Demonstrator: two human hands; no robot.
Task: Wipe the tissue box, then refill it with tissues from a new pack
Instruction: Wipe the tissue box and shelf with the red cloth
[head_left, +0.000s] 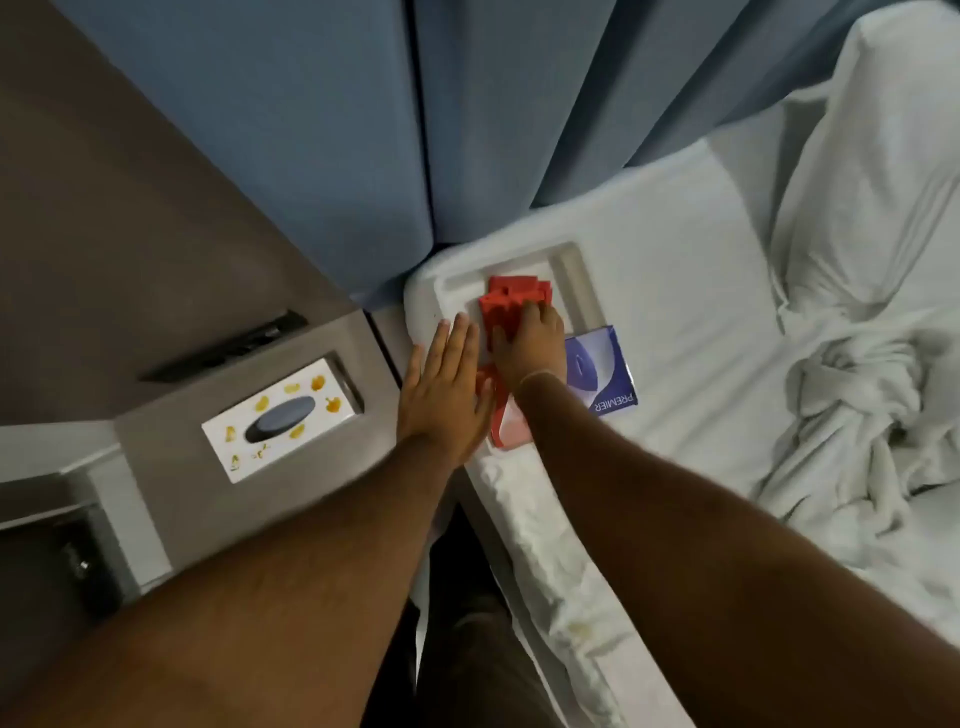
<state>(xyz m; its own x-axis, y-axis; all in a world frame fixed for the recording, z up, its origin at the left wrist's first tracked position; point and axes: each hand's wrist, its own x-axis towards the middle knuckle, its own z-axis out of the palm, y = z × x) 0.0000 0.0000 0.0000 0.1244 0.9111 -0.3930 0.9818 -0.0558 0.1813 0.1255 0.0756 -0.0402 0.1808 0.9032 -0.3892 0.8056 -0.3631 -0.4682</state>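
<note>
Head view: right hand (530, 343) pressed red cloth (511, 301) on white tissue box (576, 275) near bed (675, 291) corner, fingers curled over it, left hand (447, 384) flat, empty; new pack (605, 371) unopened, refill pending.

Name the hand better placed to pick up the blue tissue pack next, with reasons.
Right, probably. The right hand, pressing the red cloth, lies directly beside the blue pack. The left hand rests flat on the far side.

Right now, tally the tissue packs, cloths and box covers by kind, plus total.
Tissue packs: 2, the white pack with yellow prints in the nightstand recess and the blue PREMIER pack on the bed.
Red cloths: 1, the red cloth under the right hand.
White box covers: 1, the white cover.
Total: 4
</note>
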